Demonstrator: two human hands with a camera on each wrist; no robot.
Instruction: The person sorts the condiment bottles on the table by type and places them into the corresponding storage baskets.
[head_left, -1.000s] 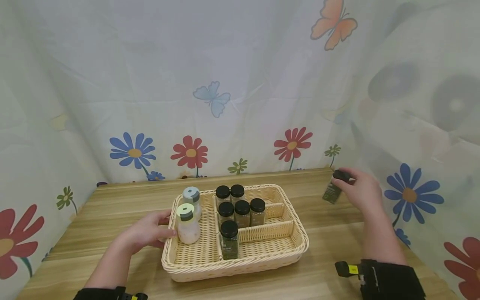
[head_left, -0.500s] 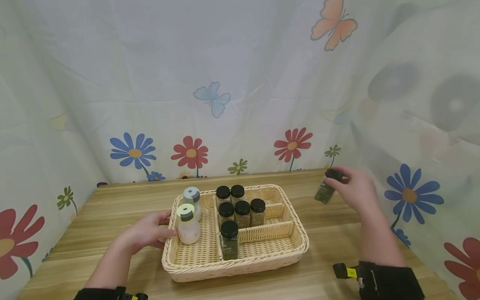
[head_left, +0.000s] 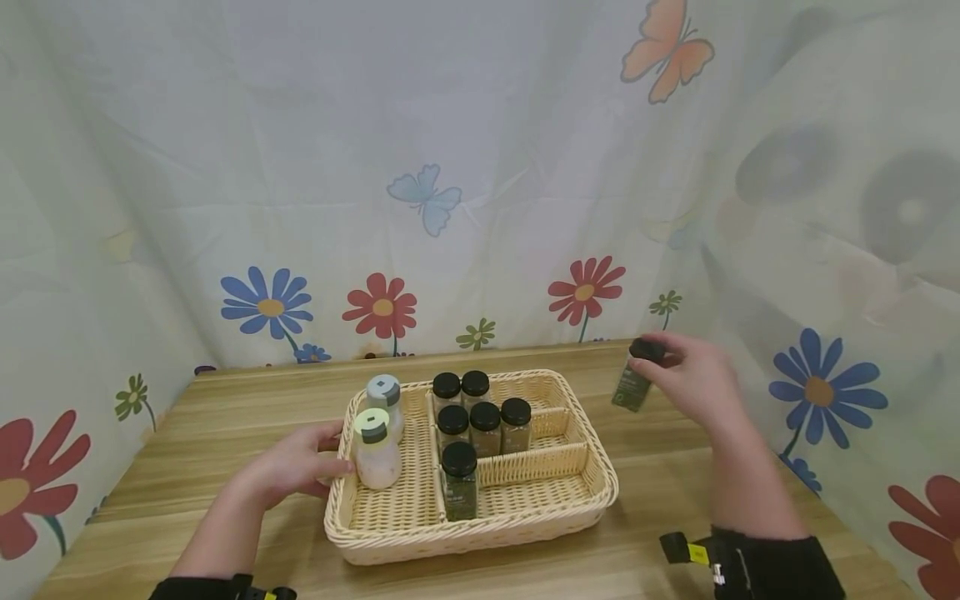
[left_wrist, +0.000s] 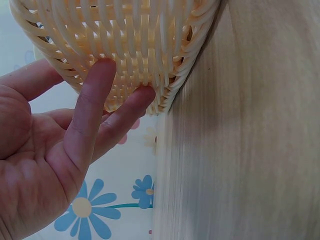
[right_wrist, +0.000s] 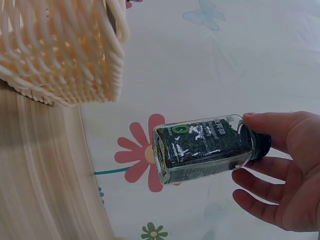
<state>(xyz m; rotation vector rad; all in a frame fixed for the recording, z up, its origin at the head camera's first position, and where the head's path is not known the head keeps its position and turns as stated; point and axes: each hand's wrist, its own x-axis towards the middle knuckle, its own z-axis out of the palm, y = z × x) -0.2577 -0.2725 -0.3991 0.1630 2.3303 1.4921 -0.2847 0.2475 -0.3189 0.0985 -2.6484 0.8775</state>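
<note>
My left hand (head_left: 300, 462) is at the left end of a pale wicker basket (head_left: 480, 546), thumb at the rim. In the left wrist view, its fingers (left_wrist: 92, 107) touch the woven outer wall. My right hand (head_left: 697, 379) pinches a spice jar (head_left: 632, 387) by its black cap, to the right of the basket. The jar hangs tilted, bottom toward the basket. The right wrist view shows clear sides, a dark green label or filling and a green mark (right_wrist: 180, 129). Several similar black-capped jars (head_left: 484, 429) stand in the basket's middle, with one jar (head_left: 459, 483) nearer the front.
Two whitish shaker bottles, one green-lidded (head_left: 377, 450) and one blue-lidded (head_left: 384, 400), stand in the left compartment. Woven dividers (head_left: 532, 462) split the right side. Under the basket is a wooden table (head_left: 247, 400). A printed curtain (head_left: 480, 250) hangs behind and at both sides.
My right hand has carried the spice jar left, closer to the basket. The left hand and the basket have stayed in place.
</note>
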